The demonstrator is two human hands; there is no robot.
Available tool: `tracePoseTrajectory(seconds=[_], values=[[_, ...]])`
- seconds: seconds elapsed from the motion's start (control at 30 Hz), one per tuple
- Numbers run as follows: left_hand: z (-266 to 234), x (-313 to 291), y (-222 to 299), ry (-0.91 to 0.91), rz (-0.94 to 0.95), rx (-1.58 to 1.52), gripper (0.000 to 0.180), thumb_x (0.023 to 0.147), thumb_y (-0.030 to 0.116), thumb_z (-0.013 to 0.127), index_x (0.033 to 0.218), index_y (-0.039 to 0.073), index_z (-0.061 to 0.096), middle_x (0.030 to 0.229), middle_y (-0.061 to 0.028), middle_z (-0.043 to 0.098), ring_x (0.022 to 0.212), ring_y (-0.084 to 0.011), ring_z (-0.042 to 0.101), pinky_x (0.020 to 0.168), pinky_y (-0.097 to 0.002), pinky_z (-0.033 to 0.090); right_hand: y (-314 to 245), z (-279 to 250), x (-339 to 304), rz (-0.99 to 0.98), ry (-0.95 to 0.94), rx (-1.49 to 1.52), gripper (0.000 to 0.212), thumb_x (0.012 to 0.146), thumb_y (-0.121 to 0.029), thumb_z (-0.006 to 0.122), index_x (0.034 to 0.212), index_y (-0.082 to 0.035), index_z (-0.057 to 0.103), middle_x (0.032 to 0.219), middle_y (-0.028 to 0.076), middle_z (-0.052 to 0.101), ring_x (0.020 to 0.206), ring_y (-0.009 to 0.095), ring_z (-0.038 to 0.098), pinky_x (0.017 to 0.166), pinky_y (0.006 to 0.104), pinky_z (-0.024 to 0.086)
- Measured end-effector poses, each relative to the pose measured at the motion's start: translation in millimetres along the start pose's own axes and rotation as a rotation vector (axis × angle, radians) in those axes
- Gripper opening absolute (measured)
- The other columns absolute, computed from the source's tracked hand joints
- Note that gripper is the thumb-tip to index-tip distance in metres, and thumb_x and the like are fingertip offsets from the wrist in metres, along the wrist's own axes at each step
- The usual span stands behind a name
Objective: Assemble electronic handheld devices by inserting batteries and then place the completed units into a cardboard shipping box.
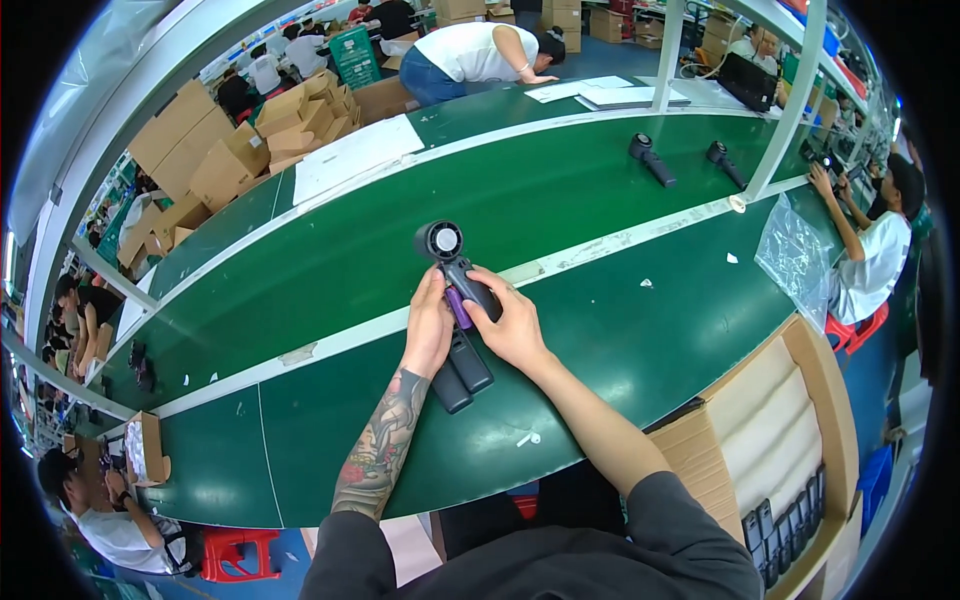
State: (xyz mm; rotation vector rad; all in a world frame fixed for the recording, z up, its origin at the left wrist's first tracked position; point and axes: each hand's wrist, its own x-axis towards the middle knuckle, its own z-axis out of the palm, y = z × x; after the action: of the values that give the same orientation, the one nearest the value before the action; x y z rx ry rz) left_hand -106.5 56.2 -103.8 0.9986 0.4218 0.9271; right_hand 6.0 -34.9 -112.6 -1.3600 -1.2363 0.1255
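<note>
Over the green bench, both my hands hold a dark grey handheld fan, its round head pointing away from me. The fan's handle is open on one side, and a purple cylindrical battery shows there. My left hand grips the handle from the left, fingers closed against it. Wrapped round the right side of the handle is my right hand, its thumb by the battery. Just below my hands, dark grey handle-shaped pieces lie side by side on the bench; their upper ends are partly hidden.
Two more handheld fans lie on the far green strip, beyond a pale rail. A clear plastic bag hangs at the bench's right edge. Near my right arm, an open carton holds several dark pieces. Co-workers sit at both ends.
</note>
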Motion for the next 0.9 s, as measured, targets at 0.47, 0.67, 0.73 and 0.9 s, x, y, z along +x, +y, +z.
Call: tracePoseTrajectory(seconds=[0.47,0.67,0.73,0.9], values=[[10,-9,13,-0.091,0.055,0.250,0.046,0.103,0.013,0.057,0.144,0.000,0.043,0.134,-0.0158,0.059,0.118,-0.0200,0.060,0.101,-0.0323,0.047,-2,9,-1,0.076,0.003,0.271,0.051,0.081,-0.003,0.071,0.131,-0.006,0.062,0.123,0.016,0.068,0.100,0.028,0.070,0.085,0.0324,0.055],[3,-6,4,-0.171,0.285,0.706,0.052,0.099,0.014,0.062,0.144,-0.002,0.042,0.127,-0.0178,0.063,0.108,-0.0230,0.065,0.094,-0.0323,0.051,-1,-6,2,0.308,-0.190,0.304,0.054,0.080,-0.001,0.068,0.133,-0.006,0.060,0.115,0.016,0.071,0.090,0.028,0.069,0.080,0.0332,0.054],[1,-6,1,-0.203,0.367,0.856,0.053,0.098,0.014,0.063,0.144,-0.002,0.041,0.125,-0.0182,0.063,0.106,-0.0235,0.066,0.092,-0.0322,0.052,-3,-10,2,0.281,-0.224,0.171,0.055,0.080,-0.001,0.067,0.134,-0.006,0.059,0.114,0.015,0.071,0.087,0.028,0.069,0.079,0.0340,0.054],[3,-12,1,-0.208,0.182,0.728,0.054,0.098,0.018,0.066,0.142,0.000,0.041,0.123,-0.0174,0.063,0.105,-0.0230,0.065,0.090,-0.0310,0.052,-9,-11,-2,0.284,-0.241,0.085,0.057,0.082,-0.001,0.064,0.138,-0.006,0.054,0.111,0.015,0.072,0.086,0.029,0.069,0.078,0.0350,0.054]])
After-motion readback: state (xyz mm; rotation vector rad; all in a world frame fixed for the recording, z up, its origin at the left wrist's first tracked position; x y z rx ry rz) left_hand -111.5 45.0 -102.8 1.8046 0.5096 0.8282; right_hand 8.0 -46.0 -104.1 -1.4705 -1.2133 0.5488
